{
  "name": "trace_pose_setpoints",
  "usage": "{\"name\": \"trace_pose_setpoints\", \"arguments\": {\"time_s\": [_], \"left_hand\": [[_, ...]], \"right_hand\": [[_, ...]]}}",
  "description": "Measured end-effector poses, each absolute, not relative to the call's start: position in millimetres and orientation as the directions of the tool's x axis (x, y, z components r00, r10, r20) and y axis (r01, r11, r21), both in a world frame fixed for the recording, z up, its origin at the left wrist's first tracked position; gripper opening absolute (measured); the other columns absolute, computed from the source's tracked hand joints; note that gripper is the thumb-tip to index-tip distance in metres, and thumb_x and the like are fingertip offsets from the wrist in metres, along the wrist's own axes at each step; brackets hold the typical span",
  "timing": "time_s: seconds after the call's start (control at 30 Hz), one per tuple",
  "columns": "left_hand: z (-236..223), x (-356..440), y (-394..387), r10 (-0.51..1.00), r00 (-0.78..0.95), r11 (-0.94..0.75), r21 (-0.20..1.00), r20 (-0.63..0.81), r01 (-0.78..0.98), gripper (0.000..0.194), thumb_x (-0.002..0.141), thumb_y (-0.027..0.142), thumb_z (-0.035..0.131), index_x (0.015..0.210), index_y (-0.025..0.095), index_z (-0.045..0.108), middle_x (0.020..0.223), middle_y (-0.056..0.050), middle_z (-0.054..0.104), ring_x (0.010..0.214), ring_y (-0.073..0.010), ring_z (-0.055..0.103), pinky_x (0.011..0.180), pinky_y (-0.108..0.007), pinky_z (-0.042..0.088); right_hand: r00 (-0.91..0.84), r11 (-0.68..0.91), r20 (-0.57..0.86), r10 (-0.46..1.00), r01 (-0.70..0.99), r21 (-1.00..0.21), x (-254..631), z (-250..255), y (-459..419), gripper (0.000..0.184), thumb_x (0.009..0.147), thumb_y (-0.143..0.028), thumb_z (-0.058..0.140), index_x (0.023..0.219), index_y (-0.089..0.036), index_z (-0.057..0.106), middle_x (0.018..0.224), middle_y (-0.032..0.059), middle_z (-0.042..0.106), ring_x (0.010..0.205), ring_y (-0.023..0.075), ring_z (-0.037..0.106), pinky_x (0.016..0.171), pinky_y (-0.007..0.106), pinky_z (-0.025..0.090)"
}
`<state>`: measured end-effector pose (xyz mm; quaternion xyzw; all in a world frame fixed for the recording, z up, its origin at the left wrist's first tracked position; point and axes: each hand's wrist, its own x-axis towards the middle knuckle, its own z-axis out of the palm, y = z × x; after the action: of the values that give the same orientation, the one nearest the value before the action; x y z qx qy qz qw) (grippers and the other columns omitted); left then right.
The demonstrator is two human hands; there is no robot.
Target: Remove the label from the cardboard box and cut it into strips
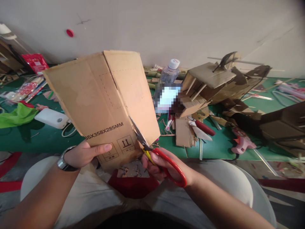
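I have the left hand clamped on flat, creased brown cardboard, tilted over the green surface's edge. My right hand is wrapped around loop-handled scissors, tapered metal blades at the cardboard's slit.

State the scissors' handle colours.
The scissors' handles are red and yellow, clearest in the head view.

Green tabletop. From cardboard model: cardboard scrap in front; pink glue gun front-right; white device well left; green cloth farther left.
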<state>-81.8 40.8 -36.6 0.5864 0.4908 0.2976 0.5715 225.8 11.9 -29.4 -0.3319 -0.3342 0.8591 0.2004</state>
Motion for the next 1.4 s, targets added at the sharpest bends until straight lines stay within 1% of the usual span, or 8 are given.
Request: {"name": "trace_pose_setpoints", "arguments": {"time_s": [0.4,0.53,0.6,0.7,0.8,0.97,1.23,1.4], "left_hand": [[-39.1,-75.1,32.7,0.955,0.235,0.127,0.967,-0.179,0.219,0.03,0.083,0.051,0.081,0.102,0.028,0.086,0.104,-0.008,0.085,0.127,-0.037,0.07,0.119,-0.053,0.048],[-47.3,-88.8,25.7,0.929,0.297,0.246,0.968,-0.218,-0.058,0.048,0.082,0.057,0.079,0.115,0.023,0.083,0.109,-0.013,0.084,0.132,-0.0409,0.066,0.117,-0.058,0.05],[-47.0,-89.1,26.0,0.983,0.136,0.158,0.943,-0.123,-0.293,0.057,0.087,0.059,0.072,0.131,0.023,0.075,0.121,-0.013,0.081,0.138,-0.0395,0.062,0.119,-0.059,0.047],[-43.4,-81.1,31.1,0.997,-0.078,-0.052,0.894,0.019,-0.445,0.06,0.09,0.052,0.07,0.144,0.028,0.064,0.137,-0.011,0.074,0.143,-0.0379,0.057,0.124,-0.061,0.041],[-41.8,-73.3,36.8,0.991,-0.133,-0.053,0.891,-0.009,-0.452,0.062,0.088,0.043,0.076,0.147,0.03,0.062,0.14,-0.01,0.072,0.142,-0.0378,0.059,0.124,-0.061,0.04],[-39.4,-68.1,39.6,0.958,-0.236,0.065,0.922,-0.166,-0.383,0.058,0.075,0.025,0.089,0.132,0.021,0.075,0.114,-0.013,0.082,0.115,-0.0367,0.076,0.116,-0.057,0.052],[-34.1,-64.0,38.7,0.942,-0.293,0.049,0.931,-0.163,-0.361,0.055,0.067,0.025,0.096,0.12,0.019,0.081,0.103,-0.012,0.084,0.099,-0.0341,0.081,0.095,-0.048,0.067],[-39.5,-68.8,37.0,0.945,-0.265,0.088,0.929,-0.192,-0.361,0.054,0.068,0.028,0.095,0.119,0.019,0.081,0.107,-0.012,0.084,0.103,-0.0363,0.08,0.099,-0.051,0.065]], "right_hand": [[-0.626,-0.573,-0.434,0.648,-0.025,-0.819,219.0,-26.7,15.4,0.065,0.081,-0.08,0.072,0.079,-0.018,0.051,0.06,-0.0073,0.042,0.05,0.0053,0.032,0.046,0.023,0.021],[-0.626,-0.504,-0.415,0.66,0.041,-0.863,222.5,-24.9,16.6,0.065,0.083,-0.081,0.067,0.079,-0.018,0.05,0.061,-0.007,0.042,0.051,0.0063,0.033,0.048,0.024,0.023],[-0.619,-0.457,-0.401,0.676,0.075,-0.886,223.6,-26.1,16.7,0.064,0.086,-0.079,0.067,0.075,-0.019,0.048,0.061,-0.0068,0.04,0.053,0.0067,0.032,0.05,0.025,0.023],[-0.61,-0.435,-0.406,0.681,0.11,-0.894,223.4,-28.6,17.3,0.063,0.086,-0.075,0.07,0.071,-0.02,0.044,0.061,-0.0065,0.039,0.056,0.0073,0.033,0.052,0.025,0.021],[-0.616,-0.45,-0.42,0.666,0.117,-0.885,222.3,-30.8,18.2,0.062,0.086,-0.071,0.073,0.07,-0.02,0.044,0.06,-0.0064,0.04,0.056,0.0076,0.033,0.051,0.024,0.021],[-0.615,-0.447,-0.432,0.66,0.141,-0.884,221.3,-30.3,17.7,0.06,0.087,-0.07,0.073,0.069,-0.02,0.045,0.055,-0.0066,0.041,0.051,0.0073,0.034,0.048,0.023,0.021],[-0.62,-0.404,-0.435,0.653,0.201,-0.893,222.8,-26.8,19.6,0.059,0.087,-0.071,0.072,0.071,-0.02,0.047,0.054,-0.0074,0.041,0.048,0.0066,0.034,0.046,0.022,0.022],[-0.634,-0.391,-0.429,0.644,0.209,-0.896,224.6,-27.8,19.1,0.061,0.088,-0.072,0.07,0.067,-0.019,0.047,0.052,-0.0064,0.044,0.045,0.0066,0.037,0.044,0.022,0.022]]}}
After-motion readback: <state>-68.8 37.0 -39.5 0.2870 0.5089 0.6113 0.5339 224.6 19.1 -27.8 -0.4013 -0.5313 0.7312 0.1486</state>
